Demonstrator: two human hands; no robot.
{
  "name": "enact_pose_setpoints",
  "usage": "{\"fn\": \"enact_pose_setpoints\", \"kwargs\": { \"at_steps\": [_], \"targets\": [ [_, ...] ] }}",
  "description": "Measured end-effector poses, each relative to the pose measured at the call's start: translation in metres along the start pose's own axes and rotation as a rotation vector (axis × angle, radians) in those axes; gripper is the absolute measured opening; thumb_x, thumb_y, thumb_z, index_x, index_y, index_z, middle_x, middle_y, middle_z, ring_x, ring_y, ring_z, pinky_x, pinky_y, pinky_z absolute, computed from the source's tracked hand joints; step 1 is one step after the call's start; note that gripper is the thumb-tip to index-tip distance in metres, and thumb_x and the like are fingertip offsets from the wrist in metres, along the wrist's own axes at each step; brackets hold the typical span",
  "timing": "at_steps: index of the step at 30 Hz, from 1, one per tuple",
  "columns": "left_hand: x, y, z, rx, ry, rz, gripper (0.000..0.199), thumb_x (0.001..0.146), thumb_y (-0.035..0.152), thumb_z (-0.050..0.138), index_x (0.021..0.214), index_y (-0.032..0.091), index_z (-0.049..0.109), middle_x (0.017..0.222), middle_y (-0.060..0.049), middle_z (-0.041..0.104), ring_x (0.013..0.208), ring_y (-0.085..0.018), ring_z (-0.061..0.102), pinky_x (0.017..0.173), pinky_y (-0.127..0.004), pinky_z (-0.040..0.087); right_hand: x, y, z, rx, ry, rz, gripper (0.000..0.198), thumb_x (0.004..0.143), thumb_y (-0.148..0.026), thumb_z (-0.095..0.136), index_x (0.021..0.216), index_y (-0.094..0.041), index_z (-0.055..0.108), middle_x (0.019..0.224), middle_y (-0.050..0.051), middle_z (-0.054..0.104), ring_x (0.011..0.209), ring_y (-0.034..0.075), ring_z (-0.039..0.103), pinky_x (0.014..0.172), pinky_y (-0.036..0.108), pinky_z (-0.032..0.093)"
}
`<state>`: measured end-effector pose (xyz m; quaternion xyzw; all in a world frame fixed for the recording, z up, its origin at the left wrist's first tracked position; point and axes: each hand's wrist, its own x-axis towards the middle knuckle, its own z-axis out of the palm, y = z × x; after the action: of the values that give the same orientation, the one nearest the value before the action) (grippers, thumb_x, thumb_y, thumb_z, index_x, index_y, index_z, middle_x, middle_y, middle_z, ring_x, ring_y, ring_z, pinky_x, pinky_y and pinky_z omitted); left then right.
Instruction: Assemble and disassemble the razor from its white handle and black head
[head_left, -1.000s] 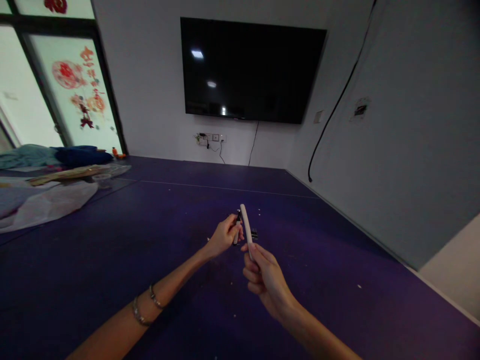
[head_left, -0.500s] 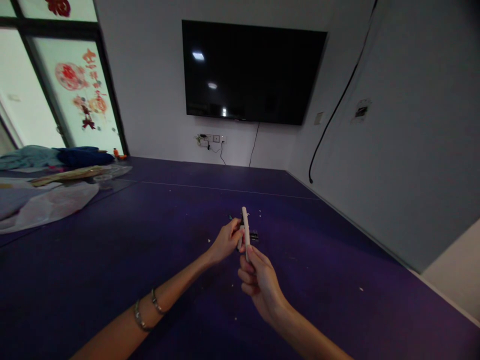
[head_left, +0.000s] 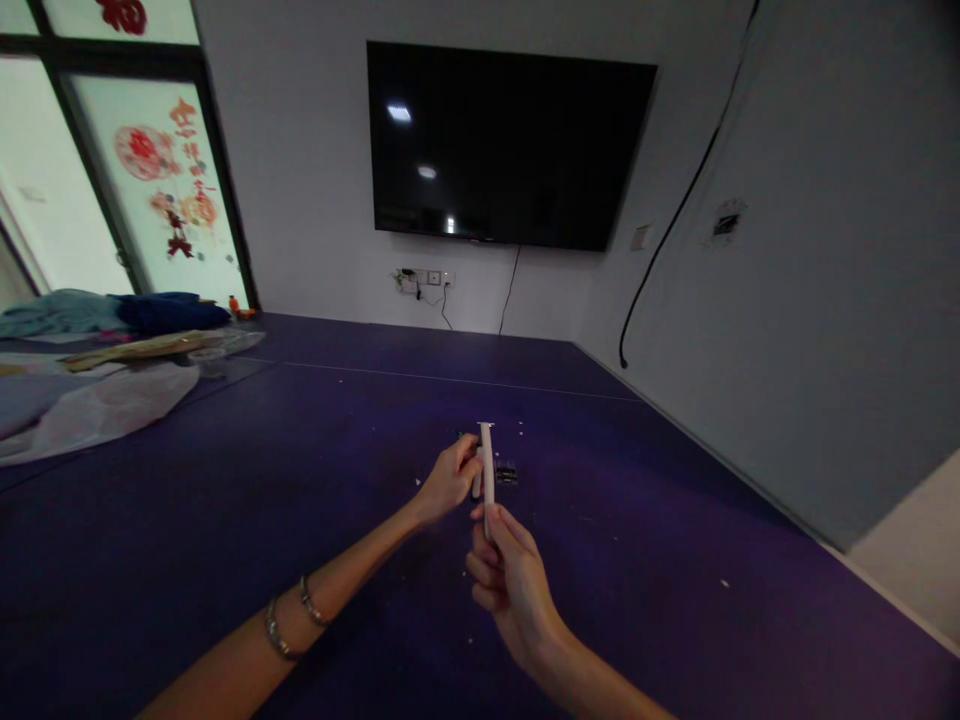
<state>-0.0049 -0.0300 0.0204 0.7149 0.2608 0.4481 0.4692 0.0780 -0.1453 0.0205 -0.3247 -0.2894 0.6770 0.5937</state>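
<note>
A slim, whitish strip stands nearly upright in front of me, slightly bowed. Its lower end is pinched between the thumb and fingers of my right hand. Just to the left, my left hand is closed around a shorter whitish piece, with something dark beside it; I cannot make out what kind of thing either piece is. Behind the strip, a small dark item with a clear, shiny cover lies on the purple surface.
Tiny white scraps are scattered over the surface. At the left lie a translucent plastic sheet, a clear cup and folded cloths. A black cable hangs by the right wall; a television is mounted ahead.
My right hand has shifted slightly left and down, and the strip's top has dropped a little with it. My left hand has barely moved.
</note>
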Motion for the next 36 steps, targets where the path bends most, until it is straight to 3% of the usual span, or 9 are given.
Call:
{"fn": "enact_pose_setpoints", "kwargs": {
  "at_steps": [4, 9, 15, 19, 24, 30, 36],
  "targets": [
    [-0.0007, -0.0003, 0.0005, 0.052, 0.004, 0.035, 0.010, 0.081, 0.025, 0.046, 0.076, 0.016, 0.045, 0.061, 0.003, 0.049, 0.052, -0.007, 0.046, 0.051, -0.019, 0.037, 0.0042, -0.0042, -0.0004, -0.005, -0.005, -0.051, 0.029, 0.073, -0.046, 0.061, 0.081, -0.020, 0.050, 0.052, -0.011, 0.026, 0.039, 0.002, 0.012, 0.035, 0.016, 0.004],
    [-0.0013, 0.0012, 0.0004, 0.001, -0.003, -0.005, 0.012, 0.084, 0.028, 0.043, 0.084, 0.016, 0.045, 0.063, 0.002, 0.051, 0.052, -0.009, 0.049, 0.052, -0.021, 0.039, 0.0032, -0.0023, -0.0025, -0.032, 0.008, -0.004, 0.031, 0.072, -0.048, 0.061, 0.082, -0.021, 0.050, 0.051, -0.011, 0.027, 0.039, 0.002, 0.013, 0.036, 0.016, 0.005],
    [-0.0012, 0.0014, 0.0012, 0.061, 0.025, 0.040, 0.011, 0.081, 0.026, 0.047, 0.078, 0.015, 0.048, 0.063, 0.003, 0.049, 0.054, -0.007, 0.046, 0.052, -0.019, 0.037, 0.0051, -0.0065, -0.0006, -0.003, -0.012, -0.041, 0.029, 0.072, -0.045, 0.062, 0.079, -0.020, 0.048, 0.052, -0.011, 0.027, 0.040, 0.002, 0.012, 0.036, 0.016, 0.004],
    [-0.0009, 0.0028, 0.0015, -0.027, 0.005, -0.013, 0.013, 0.082, 0.029, 0.045, 0.085, 0.016, 0.046, 0.063, 0.002, 0.051, 0.052, -0.008, 0.048, 0.050, -0.020, 0.038, 0.0033, -0.0014, -0.0037, -0.018, -0.005, -0.003, 0.029, 0.074, -0.047, 0.059, 0.082, -0.021, 0.050, 0.052, -0.011, 0.027, 0.039, 0.002, 0.012, 0.036, 0.016, 0.004],
    [-0.0007, 0.0047, 0.0009, 0.054, 0.033, 0.042, 0.011, 0.081, 0.026, 0.045, 0.076, 0.016, 0.045, 0.060, 0.004, 0.049, 0.052, -0.007, 0.047, 0.050, -0.019, 0.036, 0.0031, -0.0033, -0.0028, -0.020, -0.011, -0.035, 0.028, 0.074, -0.045, 0.060, 0.081, -0.021, 0.049, 0.052, -0.010, 0.027, 0.040, 0.002, 0.013, 0.036, 0.016, 0.004],
    [0.0012, -0.0004, -0.0006, 0.025, 0.046, 0.016, 0.012, 0.082, 0.026, 0.044, 0.086, 0.016, 0.047, 0.063, 0.003, 0.052, 0.054, -0.009, 0.049, 0.052, -0.021, 0.037, 0.0032, -0.0026, 0.0001, -0.010, -0.014, 0.020, 0.030, 0.072, -0.046, 0.061, 0.082, -0.021, 0.050, 0.051, -0.011, 0.027, 0.039, 0.002, 0.013, 0.036, 0.016, 0.004],
    [0.0011, -0.0008, -0.0016, 0.065, 0.063, 0.043, 0.011, 0.080, 0.026, 0.046, 0.077, 0.016, 0.047, 0.062, 0.003, 0.050, 0.054, -0.008, 0.048, 0.052, -0.020, 0.037, 0.0050, -0.0052, 0.0011, 0.031, -0.023, -0.009, 0.028, 0.071, -0.043, 0.063, 0.081, -0.020, 0.049, 0.050, -0.011, 0.028, 0.039, 0.002, 0.012, 0.036, 0.017, 0.004]
  ]
}}
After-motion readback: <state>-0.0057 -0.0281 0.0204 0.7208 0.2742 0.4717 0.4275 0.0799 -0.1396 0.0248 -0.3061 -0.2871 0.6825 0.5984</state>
